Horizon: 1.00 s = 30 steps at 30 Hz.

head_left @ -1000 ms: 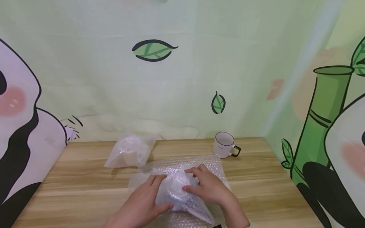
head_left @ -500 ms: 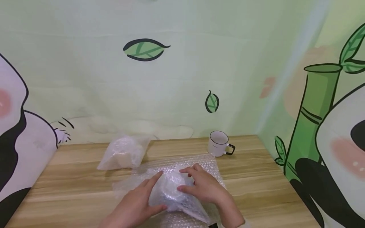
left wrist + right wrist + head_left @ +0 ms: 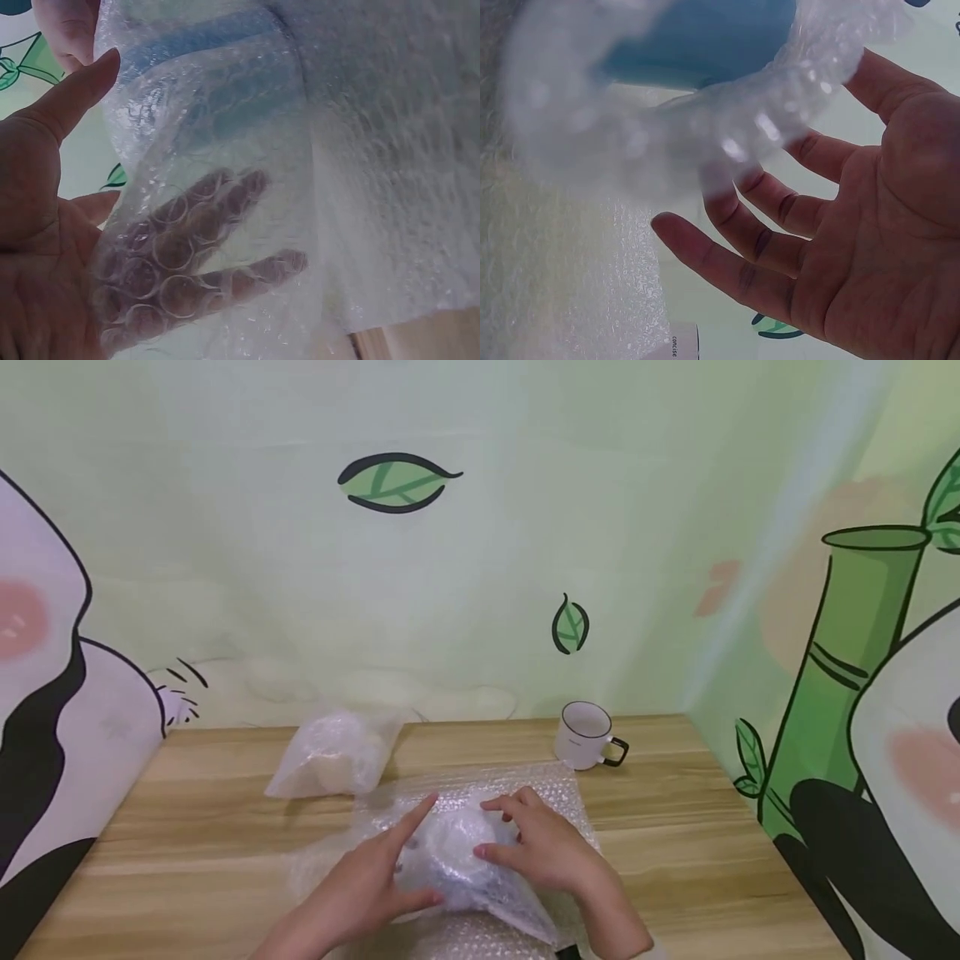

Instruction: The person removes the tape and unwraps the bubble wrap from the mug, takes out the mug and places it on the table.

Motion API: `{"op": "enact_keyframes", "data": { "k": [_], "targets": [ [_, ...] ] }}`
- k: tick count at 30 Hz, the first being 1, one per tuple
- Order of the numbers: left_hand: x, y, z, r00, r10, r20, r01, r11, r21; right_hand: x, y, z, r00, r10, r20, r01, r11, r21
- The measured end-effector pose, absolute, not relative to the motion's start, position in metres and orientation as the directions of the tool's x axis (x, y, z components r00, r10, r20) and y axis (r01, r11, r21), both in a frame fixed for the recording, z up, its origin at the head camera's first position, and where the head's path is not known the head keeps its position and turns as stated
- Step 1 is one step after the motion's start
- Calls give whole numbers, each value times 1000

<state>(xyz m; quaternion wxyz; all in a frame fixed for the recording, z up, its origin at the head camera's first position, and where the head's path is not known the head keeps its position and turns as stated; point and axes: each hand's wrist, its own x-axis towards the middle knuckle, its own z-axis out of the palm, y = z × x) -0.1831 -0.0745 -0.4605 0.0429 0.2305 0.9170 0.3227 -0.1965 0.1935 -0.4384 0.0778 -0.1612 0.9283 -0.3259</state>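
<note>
**Wrapped bundle (image 3: 463, 860) being steadied from both sides**

The bundle is being borne by a bubble-wrap sheet (image 3: 551, 785), itself spread over the wooden table (image 3: 690, 835). Something blue is being glimpsed through the layers; its shape is not being made out.

Wrapping is being judged the step in hand — probably a layer being folded over. For this to be done well, the bundle should be held lightly on one side while the loose film (image 3: 277, 221) is being drawn snugly across from the other. Hard squeezing is best avoided, as something breakable may be being covered.

Grip: the bundle is lying between the hands. By the right hand (image 3: 551, 847) its right side is being held — thumb and bent fingers set against it, the hand partly closed, one finger reaching out straighter. By the left hand (image 3: 363, 885) nothing is being clasped: the fingers are being shown spread and nearly straight behind the film, thumb well apart. Whether the bundle is being touched by that thumb cannot be told.

Farther out, a film-wrapped parcel (image 3: 333, 758) is sitting back left, a white mug (image 3: 581, 743) back right.
</note>
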Motion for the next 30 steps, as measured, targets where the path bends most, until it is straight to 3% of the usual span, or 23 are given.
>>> {"op": "enact_keyframes", "data": {
  "k": [20,30],
  "targets": [
    [-197,-88,-475,-848,530,9,421,662,620,-195,196,-438,-938,-345,-35,-244,727,-642],
    [-200,-97,-480,-815,579,34,468,622,628,-196,193,-438,-932,-360,-33,-255,721,-644]
  ]
}}
